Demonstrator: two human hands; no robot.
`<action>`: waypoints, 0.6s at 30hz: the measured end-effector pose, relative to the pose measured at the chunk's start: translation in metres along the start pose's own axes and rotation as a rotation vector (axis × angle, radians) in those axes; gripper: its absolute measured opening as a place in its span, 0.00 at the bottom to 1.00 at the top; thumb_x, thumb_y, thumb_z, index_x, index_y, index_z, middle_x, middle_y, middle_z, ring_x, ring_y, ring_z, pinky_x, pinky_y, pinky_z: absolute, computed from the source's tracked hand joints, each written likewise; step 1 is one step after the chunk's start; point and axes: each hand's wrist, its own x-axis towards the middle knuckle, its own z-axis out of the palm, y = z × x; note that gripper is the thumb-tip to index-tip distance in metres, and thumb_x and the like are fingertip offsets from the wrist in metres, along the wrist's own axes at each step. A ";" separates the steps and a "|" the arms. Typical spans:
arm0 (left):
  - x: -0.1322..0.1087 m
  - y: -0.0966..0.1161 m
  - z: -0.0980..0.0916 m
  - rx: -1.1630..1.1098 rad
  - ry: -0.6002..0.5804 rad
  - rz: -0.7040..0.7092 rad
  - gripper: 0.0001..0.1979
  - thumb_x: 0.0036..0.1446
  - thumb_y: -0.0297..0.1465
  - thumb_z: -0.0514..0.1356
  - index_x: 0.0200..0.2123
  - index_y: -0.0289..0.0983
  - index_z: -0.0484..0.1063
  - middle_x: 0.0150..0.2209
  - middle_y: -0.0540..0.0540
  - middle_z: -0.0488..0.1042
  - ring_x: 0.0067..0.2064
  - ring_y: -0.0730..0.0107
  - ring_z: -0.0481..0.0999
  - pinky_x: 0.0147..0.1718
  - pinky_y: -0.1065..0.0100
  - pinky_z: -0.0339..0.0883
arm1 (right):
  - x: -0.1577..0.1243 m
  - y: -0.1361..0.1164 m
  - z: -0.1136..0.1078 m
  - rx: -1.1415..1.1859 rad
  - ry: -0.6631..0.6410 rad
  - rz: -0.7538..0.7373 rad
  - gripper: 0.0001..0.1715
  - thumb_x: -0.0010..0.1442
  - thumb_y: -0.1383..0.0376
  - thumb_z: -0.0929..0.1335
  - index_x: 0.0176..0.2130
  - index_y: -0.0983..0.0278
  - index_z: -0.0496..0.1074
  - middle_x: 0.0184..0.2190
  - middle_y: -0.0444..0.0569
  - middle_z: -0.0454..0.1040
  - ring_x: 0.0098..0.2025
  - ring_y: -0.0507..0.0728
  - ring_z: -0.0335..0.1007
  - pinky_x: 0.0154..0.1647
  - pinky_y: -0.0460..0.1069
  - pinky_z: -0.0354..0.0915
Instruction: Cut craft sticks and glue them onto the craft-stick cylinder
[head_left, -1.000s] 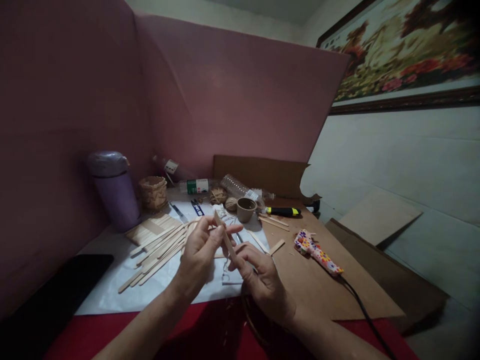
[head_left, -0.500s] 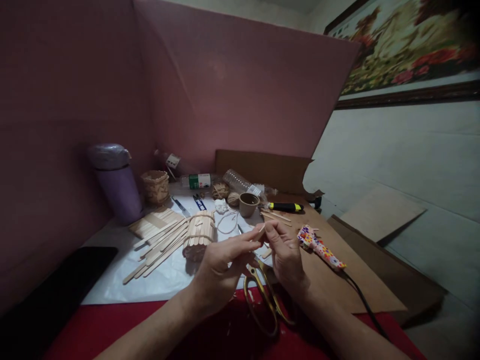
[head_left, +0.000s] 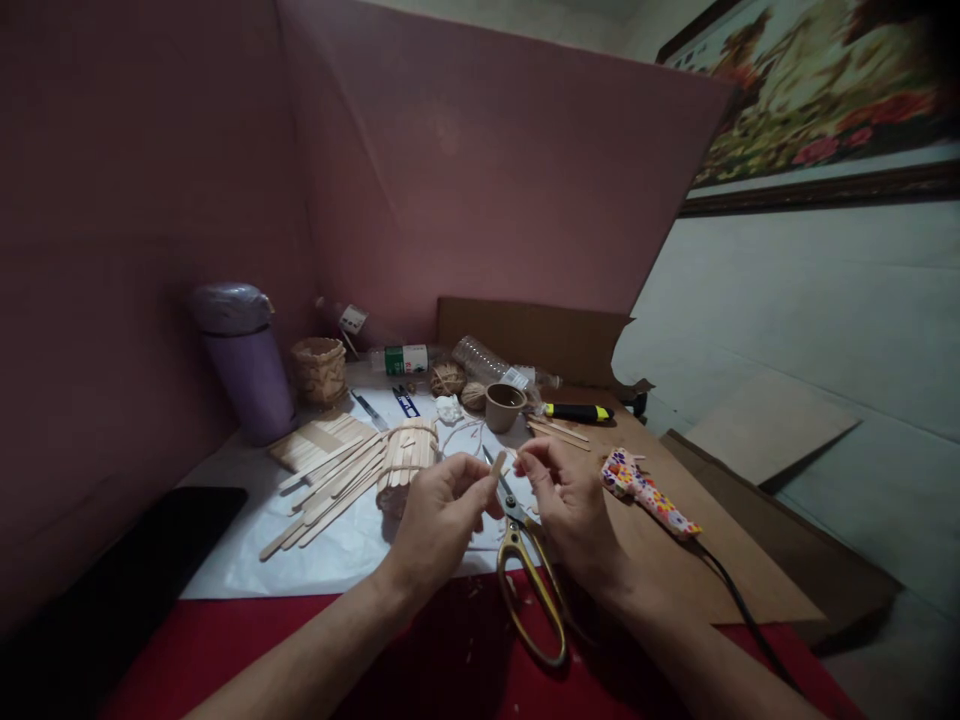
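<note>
My left hand [head_left: 439, 520] pinches a short piece of craft stick [head_left: 498, 465], its end poking up past the thumb. My right hand [head_left: 574, 510] is closed in a pinch just to the right; whatever lies between its fingertips is too small to make out. Gold-handled scissors [head_left: 532, 580] lie below and between the hands, blades pointing away. Beyond my left hand, a cylinder covered in craft sticks [head_left: 405, 462] rests on its side, bound with twine. Loose craft sticks [head_left: 337, 492] are fanned out to its left.
A flower-patterned glue gun [head_left: 649, 495] with a cord lies on cardboard at the right. Behind are a small cup [head_left: 504, 410], twine balls [head_left: 448, 378], plastic bottles [head_left: 405, 358], a yellow-black cutter [head_left: 577, 412] and a woven-look pot [head_left: 319, 370]. A purple tumbler [head_left: 251, 380] stands left.
My hands have moved apart from each other. The stick piece now stays in the left fingers, tilted upright, and more of the scissors shows. The whole view has shifted slightly.
</note>
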 end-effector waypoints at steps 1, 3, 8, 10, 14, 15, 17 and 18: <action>0.001 0.001 -0.001 -0.009 0.038 0.005 0.11 0.53 0.35 0.63 0.26 0.34 0.71 0.22 0.45 0.76 0.18 0.78 0.66 0.17 0.75 0.57 | -0.002 -0.006 -0.005 -0.140 -0.062 -0.002 0.11 0.67 0.62 0.61 0.34 0.62 0.68 0.29 0.46 0.70 0.31 0.55 0.66 0.31 0.49 0.56; 0.003 0.003 -0.002 -0.059 0.082 -0.013 0.11 0.52 0.36 0.64 0.26 0.34 0.70 0.22 0.44 0.77 0.17 0.79 0.63 0.15 0.76 0.53 | -0.012 -0.016 -0.014 -0.420 -0.247 -0.012 0.09 0.65 0.62 0.63 0.32 0.62 0.69 0.29 0.48 0.72 0.29 0.57 0.66 0.29 0.50 0.52; 0.003 0.006 -0.003 -0.149 0.113 0.002 0.12 0.53 0.38 0.63 0.30 0.35 0.68 0.22 0.46 0.77 0.14 0.83 0.56 0.13 0.77 0.48 | -0.043 -0.023 -0.018 -0.638 -0.516 0.051 0.09 0.56 0.70 0.69 0.39 0.64 0.69 0.35 0.55 0.75 0.32 0.60 0.70 0.28 0.50 0.54; 0.002 0.010 -0.004 -0.132 0.173 0.088 0.11 0.54 0.37 0.63 0.30 0.35 0.68 0.23 0.47 0.77 0.14 0.83 0.57 0.13 0.77 0.49 | -0.047 -0.021 -0.015 -0.660 -0.552 0.083 0.12 0.57 0.74 0.66 0.42 0.65 0.68 0.37 0.57 0.75 0.33 0.60 0.71 0.29 0.50 0.54; 0.000 0.018 -0.007 -0.070 0.267 0.201 0.09 0.54 0.35 0.62 0.31 0.35 0.69 0.22 0.49 0.75 0.15 0.82 0.60 0.13 0.78 0.51 | -0.035 -0.016 -0.019 -0.468 -0.509 0.229 0.15 0.52 0.76 0.65 0.40 0.65 0.65 0.32 0.53 0.74 0.31 0.58 0.69 0.28 0.49 0.56; 0.000 0.020 -0.008 -0.056 0.276 0.208 0.09 0.54 0.35 0.62 0.31 0.35 0.69 0.22 0.49 0.75 0.15 0.81 0.60 0.13 0.78 0.51 | -0.030 -0.015 -0.022 -0.352 -0.474 0.313 0.15 0.50 0.75 0.65 0.39 0.64 0.65 0.30 0.50 0.73 0.30 0.56 0.69 0.27 0.48 0.56; 0.001 0.021 -0.008 -0.044 0.270 0.193 0.09 0.53 0.35 0.63 0.30 0.35 0.69 0.21 0.49 0.75 0.15 0.81 0.60 0.13 0.78 0.51 | -0.025 -0.013 -0.028 -0.073 -0.421 0.523 0.13 0.51 0.73 0.65 0.38 0.62 0.63 0.24 0.43 0.70 0.24 0.53 0.66 0.23 0.46 0.56; 0.002 0.020 -0.009 -0.054 0.255 0.174 0.09 0.53 0.35 0.63 0.30 0.35 0.69 0.21 0.49 0.75 0.15 0.82 0.59 0.13 0.77 0.50 | -0.024 -0.013 -0.031 0.071 -0.405 0.624 0.10 0.53 0.70 0.65 0.39 0.61 0.63 0.21 0.41 0.68 0.21 0.52 0.64 0.20 0.45 0.55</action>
